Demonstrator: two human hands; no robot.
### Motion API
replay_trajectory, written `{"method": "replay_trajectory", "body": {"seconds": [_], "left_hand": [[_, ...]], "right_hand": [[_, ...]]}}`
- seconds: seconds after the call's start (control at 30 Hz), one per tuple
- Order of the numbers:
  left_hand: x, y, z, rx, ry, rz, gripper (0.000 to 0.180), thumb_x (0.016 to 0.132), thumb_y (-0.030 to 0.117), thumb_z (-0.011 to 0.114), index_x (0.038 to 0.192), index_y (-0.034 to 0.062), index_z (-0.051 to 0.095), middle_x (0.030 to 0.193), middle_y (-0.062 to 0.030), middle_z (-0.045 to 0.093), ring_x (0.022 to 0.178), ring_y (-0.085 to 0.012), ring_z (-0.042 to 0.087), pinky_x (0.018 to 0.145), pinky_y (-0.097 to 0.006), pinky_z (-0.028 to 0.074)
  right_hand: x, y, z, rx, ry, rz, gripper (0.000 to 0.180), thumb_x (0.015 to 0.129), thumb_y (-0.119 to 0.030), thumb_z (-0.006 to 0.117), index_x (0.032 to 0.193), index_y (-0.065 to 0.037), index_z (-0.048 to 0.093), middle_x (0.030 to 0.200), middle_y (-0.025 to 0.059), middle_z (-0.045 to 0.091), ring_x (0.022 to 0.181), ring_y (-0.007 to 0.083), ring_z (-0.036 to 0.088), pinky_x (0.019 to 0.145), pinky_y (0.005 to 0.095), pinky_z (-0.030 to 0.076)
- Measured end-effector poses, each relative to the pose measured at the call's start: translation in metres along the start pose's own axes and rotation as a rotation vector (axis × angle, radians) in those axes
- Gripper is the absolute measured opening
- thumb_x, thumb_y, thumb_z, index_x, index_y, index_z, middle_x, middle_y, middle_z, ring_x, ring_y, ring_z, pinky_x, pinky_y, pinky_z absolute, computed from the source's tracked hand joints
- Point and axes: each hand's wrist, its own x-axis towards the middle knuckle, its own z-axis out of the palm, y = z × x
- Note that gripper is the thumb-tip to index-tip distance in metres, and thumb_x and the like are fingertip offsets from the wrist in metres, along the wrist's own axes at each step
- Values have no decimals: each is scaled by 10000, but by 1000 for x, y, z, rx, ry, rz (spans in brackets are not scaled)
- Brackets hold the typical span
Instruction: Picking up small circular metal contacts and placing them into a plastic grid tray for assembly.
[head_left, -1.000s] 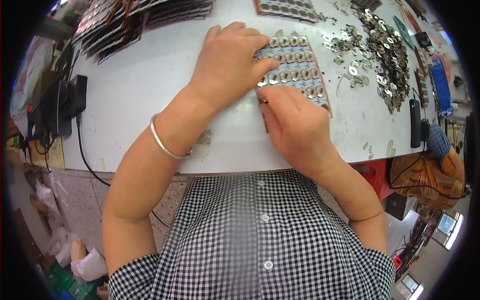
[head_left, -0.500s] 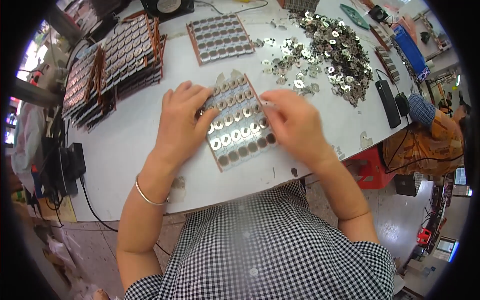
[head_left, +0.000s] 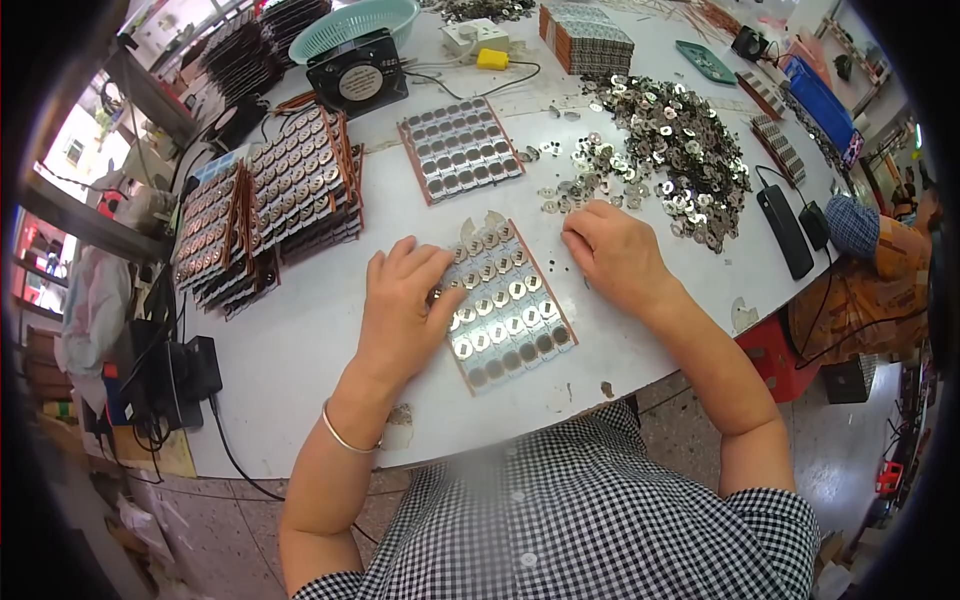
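Note:
In front of me lies a circuit board panel [head_left: 503,322], with rows of shiny metal discs on it and dark round pads bare along its near row. My left hand [head_left: 405,310] rests at the panel's left edge, its thumb on the discs and apart from the fingers. Right of the panel, my right hand [head_left: 618,258] is closed in a pinch low over the table, beside loose metal discs [head_left: 600,190]. What its fingertips hold, if anything, is too small to see. A few tiny dark bits lie left of that hand.
Another panel [head_left: 460,148] with dark pads lies farther back. Stacked filled panels [head_left: 300,185] stand at the left, near a black fan [head_left: 357,80]. A large heap of metal discs [head_left: 690,150] covers the back right, with a black power strip [head_left: 785,230] beside it.
My right hand has come off the panel's right edge and moved to the right, toward the loose discs. My left hand stays at the panel. The whole view has shifted.

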Motion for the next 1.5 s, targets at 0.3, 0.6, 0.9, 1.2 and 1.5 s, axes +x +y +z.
{"method": "replay_trajectory", "body": {"seconds": [0.3,0.6,0.9,1.2,1.5], "left_hand": [[1,-3,3,-24,23,-25,355,860,158,749,1183,23,687,1222,-134,683,1294,-437,530,1129,-581,325],[2,-2,5,-15,-6,-67,365,866,166,750,1198,28,689,1231,-142,687,1315,-434,531,1139,-560,323],[0,-1,4,-6,37,-6,354,845,127,770,1172,12,702,1190,-140,712,1271,-405,572,1081,-459,390],[3,-7,8,16,82,54,316,848,149,761,1130,14,717,1146,-121,732,1211,-381,604,1036,-445,434],[0,-5,4,-8,44,-11,358,878,115,769,1210,-2,704,1231,-148,713,1230,-296,631,1069,-367,467]], "right_hand": [[-20,-3,-24,437,-40,126,108,998,-120,597,983,-18,630,882,91,650,698,201,628,660,340,523],[-40,3,-32,949,-187,660,126,1030,-122,583,974,-29,647,847,7,664,602,34,526,546,197,425],[-53,14,-35,575,-48,386,194,1002,-89,619,1152,-7,708,929,-2,694,690,33,519,615,196,424],[-61,-6,-23,248,-16,66,141,974,-74,684,1092,3,688,855,-24,623,688,45,472,599,221,396],[-61,-46,-34,798,-224,353,93,1023,-83,623,1071,-16,668,895,-27,634,725,46,517,635,197,404]]}}
